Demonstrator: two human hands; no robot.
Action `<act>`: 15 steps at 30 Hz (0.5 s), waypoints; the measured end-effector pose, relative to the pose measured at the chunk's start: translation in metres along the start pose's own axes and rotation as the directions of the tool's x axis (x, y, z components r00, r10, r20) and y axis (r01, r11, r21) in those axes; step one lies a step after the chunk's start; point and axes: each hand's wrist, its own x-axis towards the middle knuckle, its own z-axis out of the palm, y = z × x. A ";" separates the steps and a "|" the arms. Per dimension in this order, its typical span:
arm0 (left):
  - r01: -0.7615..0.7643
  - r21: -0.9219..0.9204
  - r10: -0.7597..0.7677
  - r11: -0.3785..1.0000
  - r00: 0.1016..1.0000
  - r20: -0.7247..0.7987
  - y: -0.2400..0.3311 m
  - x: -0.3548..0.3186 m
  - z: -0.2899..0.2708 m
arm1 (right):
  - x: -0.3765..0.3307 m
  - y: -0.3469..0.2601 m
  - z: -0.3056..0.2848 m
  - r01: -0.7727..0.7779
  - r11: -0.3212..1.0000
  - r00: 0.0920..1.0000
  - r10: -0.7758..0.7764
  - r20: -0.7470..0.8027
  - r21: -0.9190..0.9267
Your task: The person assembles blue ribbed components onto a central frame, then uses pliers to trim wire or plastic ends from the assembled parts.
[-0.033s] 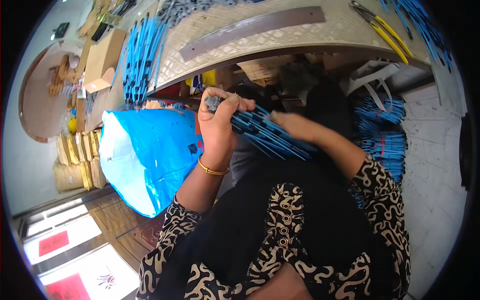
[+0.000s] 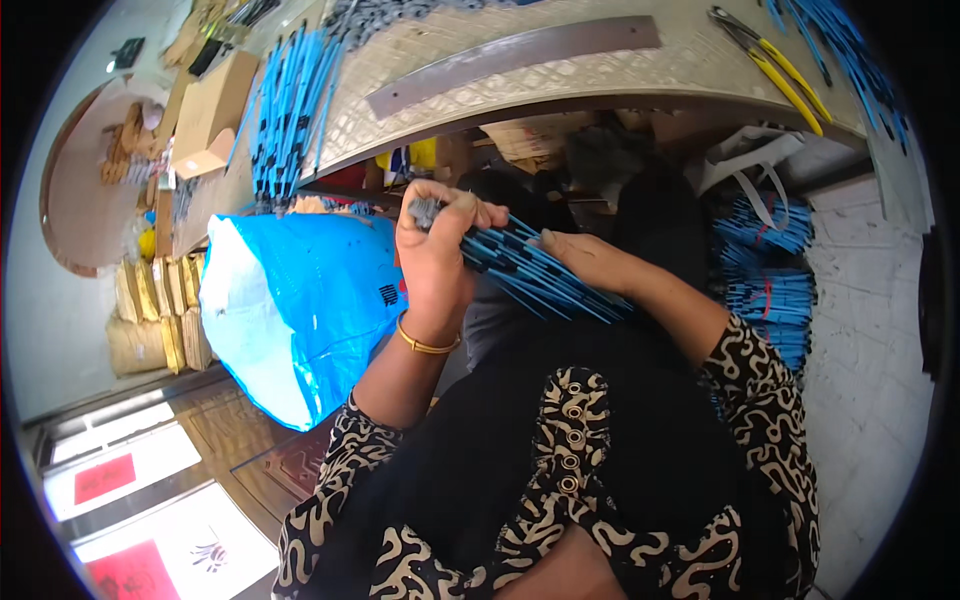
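My left hand (image 2: 437,262) is closed around the grey-tipped end of a bundle of thin blue cables (image 2: 535,277), held over my lap just below the table edge. The bundle slants down to the right. On its upper side lies my right hand (image 2: 592,262), fingers pressed along the strands and holding them together. A gold bangle (image 2: 428,342) circles my left wrist. Both forearms wear black-and-cream patterned sleeves.
The table (image 2: 600,75) above carries a long metal ruler (image 2: 512,55), yellow-handled pliers (image 2: 772,66), more blue cables (image 2: 290,105) and a cardboard box (image 2: 207,112). A big blue plastic bag (image 2: 300,310) stands at my left. Bundled blue cables (image 2: 770,275) are stacked at the right.
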 end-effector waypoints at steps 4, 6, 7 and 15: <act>-0.116 -0.039 0.117 0.992 0.992 0.037 0.020 -0.008 -0.010 | -0.003 -0.024 0.000 0.079 0.986 0.994 -0.066 0.088 -0.148; -0.228 -0.056 0.234 0.972 0.958 0.166 0.035 -0.003 -0.003 | -0.006 -0.060 -0.015 0.133 0.948 0.991 -0.123 0.052 -0.288; -0.241 -0.073 0.250 0.968 0.955 0.158 0.041 0.001 0.000 | -0.009 -0.081 -0.022 0.178 0.893 0.982 -0.187 0.018 -0.413; -0.481 0.478 0.203 0.735 0.829 0.522 0.011 0.016 -0.009 | -0.029 -0.130 -0.002 0.448 0.578 0.682 -0.714 -0.158 -0.682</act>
